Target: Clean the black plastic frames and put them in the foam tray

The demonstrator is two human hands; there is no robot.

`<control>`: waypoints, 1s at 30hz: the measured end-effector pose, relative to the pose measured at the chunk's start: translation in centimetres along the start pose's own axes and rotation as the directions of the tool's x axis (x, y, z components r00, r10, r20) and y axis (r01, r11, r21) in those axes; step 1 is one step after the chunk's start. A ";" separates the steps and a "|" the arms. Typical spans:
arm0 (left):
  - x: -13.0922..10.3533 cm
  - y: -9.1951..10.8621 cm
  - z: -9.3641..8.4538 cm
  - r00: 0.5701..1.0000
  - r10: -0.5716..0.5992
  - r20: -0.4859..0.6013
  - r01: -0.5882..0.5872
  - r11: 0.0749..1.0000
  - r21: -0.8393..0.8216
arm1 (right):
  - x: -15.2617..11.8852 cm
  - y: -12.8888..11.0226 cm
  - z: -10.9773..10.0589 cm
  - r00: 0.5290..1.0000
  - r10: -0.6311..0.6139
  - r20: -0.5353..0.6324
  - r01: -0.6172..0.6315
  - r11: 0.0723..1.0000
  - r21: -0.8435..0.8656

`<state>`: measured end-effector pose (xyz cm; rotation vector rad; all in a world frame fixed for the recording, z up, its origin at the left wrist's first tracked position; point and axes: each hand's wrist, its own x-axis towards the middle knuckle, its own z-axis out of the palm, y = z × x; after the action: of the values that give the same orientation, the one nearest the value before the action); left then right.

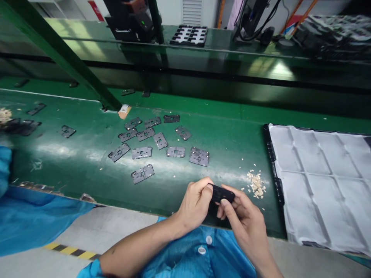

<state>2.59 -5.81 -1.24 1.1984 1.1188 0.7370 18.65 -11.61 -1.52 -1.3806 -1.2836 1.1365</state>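
Note:
A small black plastic part [222, 194] is held up near the table's front edge, between both hands. My left hand [197, 202] pinches its left end with thumb and fingers. At its right end my right hand [242, 212] grips it, thumb on the near side. Ahead and to the left, several flat dark plastic plates with cut-outs [175, 152] lie scattered on the green table [226, 131]. Two of these plates [199, 156] appear to overlap. To the right of my hands is a loose pile of small beige pieces [256, 184].
A black tray lined with white sheet [308, 154] stands at the right. A green post [72, 65] rises at the left. Behind runs a conveyor-like channel with a back shelf holding another tray [189, 35]. A person's blue sleeve [29, 220] is at far left.

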 end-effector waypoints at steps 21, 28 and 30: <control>0.3 1.2 0.5 0.980 -0.019 0.201 0.020 1.000 -0.007 | 0.0 -0.5 -2.8 0.947 0.319 0.025 -0.307 0.883 0.355; 1.3 2.2 -0.3 0.985 0.002 0.175 -0.019 0.996 0.092 | 0.5 -1.1 -2.8 0.961 0.274 -0.028 -0.260 0.936 0.238; 1.8 2.3 -0.5 0.987 0.031 0.157 -0.042 0.997 0.065 | 0.6 -1.3 -2.6 0.970 0.233 -0.070 -0.213 0.953 0.216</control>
<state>2.98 -3.42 0.48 1.3139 1.0009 0.6254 21.01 -11.05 0.17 -1.4289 -0.9295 1.3020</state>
